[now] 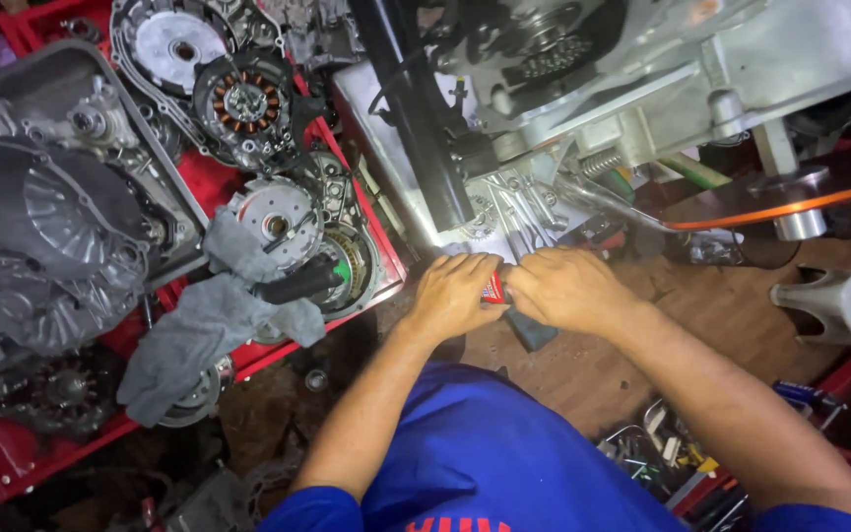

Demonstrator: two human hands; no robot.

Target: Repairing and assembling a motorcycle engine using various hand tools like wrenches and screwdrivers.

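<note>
Near the middle of the frame both hands are meeting over a small red tube: the left hand is curling its fingers around one end and the right hand is closing on the other, so the tube is being pinched between them, just below the silver engine filling the upper right. A dark blue object is poking out beneath the right hand. Squeezing or twisting too hard here is likely risking a spurt of the contents onto the fingers or down onto the blue clothing directly below, and a small cap could be slipping away into the cluttered floor. A grey rag is lying on the red tray at the left, away from both hands. Most of the tube is being covered by fingers, so its cap and nozzle are staying hidden; the blue object's kind is hard to make out, and the engine is being cut off by the top edge
</note>
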